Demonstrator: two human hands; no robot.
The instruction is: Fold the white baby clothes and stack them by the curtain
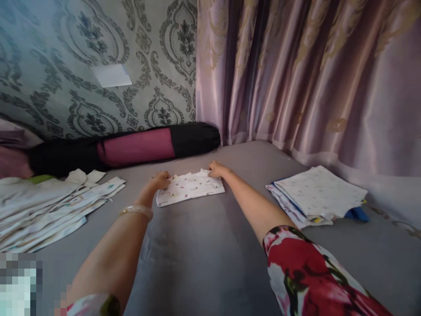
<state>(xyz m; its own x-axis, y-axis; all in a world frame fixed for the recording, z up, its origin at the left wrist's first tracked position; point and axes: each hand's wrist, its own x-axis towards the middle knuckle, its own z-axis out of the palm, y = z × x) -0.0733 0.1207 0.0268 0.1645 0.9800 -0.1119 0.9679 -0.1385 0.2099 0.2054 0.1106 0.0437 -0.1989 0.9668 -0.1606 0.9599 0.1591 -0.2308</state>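
A folded white cloth [190, 188] with small coloured prints lies on the grey bed surface in front of me. Whether it is a garment I cannot tell. My left hand [161, 180], with a pale bangle on the wrist, grips its upper left corner, fingers closed. At the upper right corner, my right hand [217, 169] pinches the fabric. The cloth's far edge looks uneven and ruffled between both hands. Part of that edge is hidden under my fingers.
To the right sits a stack of folded clothes [319, 191]. White printed clothes [55, 202] lie layered at the left. A long black and maroon roll [138, 147] rests against the patterned wall. Purple curtains [296, 66] hang behind the grey bed sheet [194, 254].
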